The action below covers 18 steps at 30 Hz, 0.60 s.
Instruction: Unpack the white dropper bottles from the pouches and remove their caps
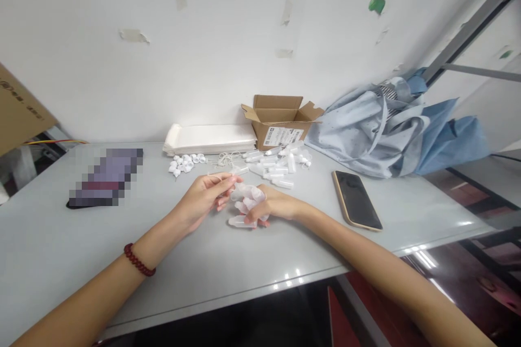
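Note:
My right hand (271, 205) curls over a cluster of small translucent plastic bottles (244, 222) on the grey table, fingers wrapped around several of them. Close to its left side, my left hand (208, 195) is closed, thumb and forefinger pinched together beside the bottles. A thin white strand shows at its fingers, but what it holds is partly hidden. Behind my hands lies a loose pile of more small bottles (280, 181). Left of that pile are a tangle of thin white strings (228, 159) and a group of small white caps (185, 164).
An opened cardboard box (280, 124) stands against the wall, beside a stack of flat white packets (215, 138). A phone (358, 199) lies at right, near blue-grey fabric bags (366, 130). A blurred-out dark item (108, 176) lies at left. The table's front edge (228, 301) is close.

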Motion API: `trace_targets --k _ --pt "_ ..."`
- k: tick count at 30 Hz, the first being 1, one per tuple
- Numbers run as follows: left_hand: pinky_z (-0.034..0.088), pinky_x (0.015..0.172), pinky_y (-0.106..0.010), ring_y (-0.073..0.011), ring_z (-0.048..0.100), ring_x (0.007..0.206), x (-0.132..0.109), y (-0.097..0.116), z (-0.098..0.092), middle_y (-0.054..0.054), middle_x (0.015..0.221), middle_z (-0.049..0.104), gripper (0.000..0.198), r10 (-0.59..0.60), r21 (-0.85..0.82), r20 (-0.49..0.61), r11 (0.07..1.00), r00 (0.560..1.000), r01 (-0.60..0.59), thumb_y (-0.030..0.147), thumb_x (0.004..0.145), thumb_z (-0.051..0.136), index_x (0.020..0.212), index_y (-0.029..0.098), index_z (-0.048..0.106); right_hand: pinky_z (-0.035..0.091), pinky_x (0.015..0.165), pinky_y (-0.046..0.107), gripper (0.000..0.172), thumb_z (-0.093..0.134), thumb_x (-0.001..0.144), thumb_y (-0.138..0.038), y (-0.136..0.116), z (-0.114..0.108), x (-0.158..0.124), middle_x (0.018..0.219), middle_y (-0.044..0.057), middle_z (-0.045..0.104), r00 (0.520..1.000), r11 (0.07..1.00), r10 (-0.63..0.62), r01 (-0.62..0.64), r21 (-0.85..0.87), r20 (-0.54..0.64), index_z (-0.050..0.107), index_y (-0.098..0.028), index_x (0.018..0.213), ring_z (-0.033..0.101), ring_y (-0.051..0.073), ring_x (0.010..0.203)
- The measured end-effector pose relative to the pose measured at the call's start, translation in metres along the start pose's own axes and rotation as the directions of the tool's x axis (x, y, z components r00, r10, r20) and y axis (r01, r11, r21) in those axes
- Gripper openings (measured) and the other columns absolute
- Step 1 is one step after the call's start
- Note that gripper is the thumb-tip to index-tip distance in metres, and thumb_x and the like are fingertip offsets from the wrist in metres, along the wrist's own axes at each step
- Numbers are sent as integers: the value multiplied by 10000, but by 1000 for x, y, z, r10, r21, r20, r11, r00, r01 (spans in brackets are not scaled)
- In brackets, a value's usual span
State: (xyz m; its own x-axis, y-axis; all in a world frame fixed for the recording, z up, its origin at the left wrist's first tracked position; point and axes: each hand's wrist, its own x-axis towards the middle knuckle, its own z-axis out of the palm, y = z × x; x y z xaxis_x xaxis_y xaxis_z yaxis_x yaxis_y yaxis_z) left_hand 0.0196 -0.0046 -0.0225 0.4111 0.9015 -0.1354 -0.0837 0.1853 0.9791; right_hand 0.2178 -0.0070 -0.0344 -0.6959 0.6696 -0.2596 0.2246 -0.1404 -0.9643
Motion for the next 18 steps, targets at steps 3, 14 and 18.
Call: trace_targets --k 3,14,18 --pt "302 443 -184 -32 360 481 3 3 -5 25 678 457 201 74 -77 -95 994 993 -81 329 804 669 796 128 665 370 411 191 177 703 636 -249 0 -1 -1 559 -25 595 1000 1000 18 -18 -5 10 561 -146 611 494 78 445" --pt "288 452 -215 -61 366 466 -8 8 6 41 547 431 262 60 161 63 985 996 -70 393 763 702 697 144 653 398 391 182 156 690 626 -256 0 -1 1 530 -31 599 998 998 54 -53 -16 32 605 -135 677 524 86 421" --pt "286 462 -221 -60 342 476 -9 9 9 33 543 433 252 93 111 25 989 995 -95 366 761 702 660 139 662 408 401 189 149 698 614 -243 -1 -1 0 525 -28 600 997 998 65 -64 -17 47 607 -132 656 525 89 422"
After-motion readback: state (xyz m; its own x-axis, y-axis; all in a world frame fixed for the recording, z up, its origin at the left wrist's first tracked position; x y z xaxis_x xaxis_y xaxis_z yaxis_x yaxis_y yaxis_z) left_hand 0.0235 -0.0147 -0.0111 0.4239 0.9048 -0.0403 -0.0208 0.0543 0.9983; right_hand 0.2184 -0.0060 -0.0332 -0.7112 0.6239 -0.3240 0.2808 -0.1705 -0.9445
